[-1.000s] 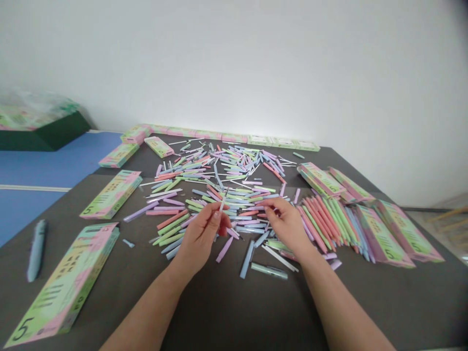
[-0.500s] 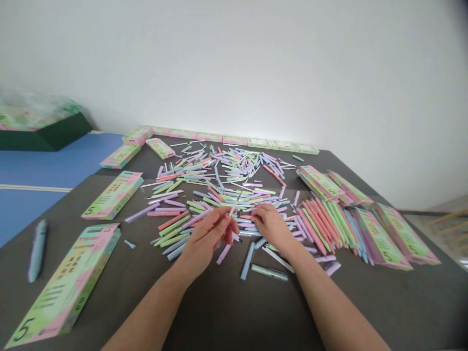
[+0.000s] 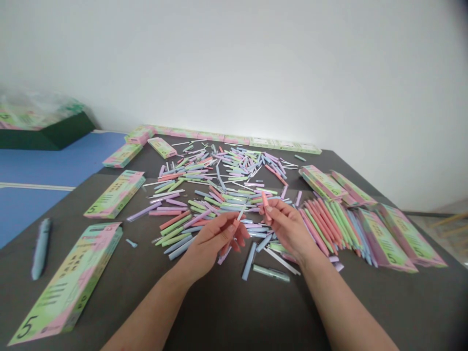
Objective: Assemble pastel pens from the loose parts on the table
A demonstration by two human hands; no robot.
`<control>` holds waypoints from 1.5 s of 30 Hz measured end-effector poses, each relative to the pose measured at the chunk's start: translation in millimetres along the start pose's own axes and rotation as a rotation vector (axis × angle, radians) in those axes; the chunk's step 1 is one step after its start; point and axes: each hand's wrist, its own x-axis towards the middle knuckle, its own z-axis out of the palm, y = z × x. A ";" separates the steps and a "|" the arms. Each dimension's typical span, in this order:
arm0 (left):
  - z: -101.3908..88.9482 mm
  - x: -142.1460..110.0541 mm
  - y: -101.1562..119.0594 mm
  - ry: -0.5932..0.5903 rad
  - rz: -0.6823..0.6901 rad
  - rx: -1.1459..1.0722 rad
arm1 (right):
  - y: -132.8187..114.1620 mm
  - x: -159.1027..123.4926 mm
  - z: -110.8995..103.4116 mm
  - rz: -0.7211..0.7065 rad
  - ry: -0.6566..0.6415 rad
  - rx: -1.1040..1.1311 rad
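Note:
Between the thumb and fingers of my left hand [image 3: 212, 238] is a thin white pen refill [image 3: 241, 212], pointing up and to the right; a bit of coral colour shows at its base in the fingers. My right hand [image 3: 288, 225] pinches a short coral pen part [image 3: 265, 204], held nearly upright, apart from the refill. Fingers hide its lower end. Below and beyond both hands lies a loose pile of pastel pen parts [image 3: 234, 199] in green, blue, purple and coral. Nearer to me rest a blue pen part [image 3: 249, 261] and a green one [image 3: 271, 273].
Printed boxes [image 3: 66, 282] lie on the left of the dark table [image 3: 226, 312], others [image 3: 387, 239] on the right. Beside my right forearm is a row of coral, green and blue pens [image 3: 329, 222]. A blue pen [image 3: 41, 248] sits far left, near a dark green box [image 3: 54, 131].
My right hand has lifted out of the pile with a coral pen part, turned upright. My left hand still grips the refill and has shifted slightly right.

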 end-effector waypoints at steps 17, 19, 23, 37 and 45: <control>-4.4 -2.6 -8.6 -0.087 -0.076 0.073 | -23.5 -14.8 10.9 -0.293 0.066 0.122; -3.6 -2.7 -7.6 -0.095 -0.076 0.086 | -23.4 -15.6 11.5 -0.299 0.062 0.109; -2.6 -2.9 -6.1 -0.106 -0.075 0.099 | -21.3 -16.2 10.9 -0.313 0.023 0.104; -0.7 -4.0 -3.6 -0.122 -0.047 0.171 | -13.7 -21.1 12.6 -0.259 -0.120 -0.083; -0.2 -5.5 -3.3 -0.094 -0.002 0.275 | -11.5 -21.5 14.9 -0.164 -0.197 -0.167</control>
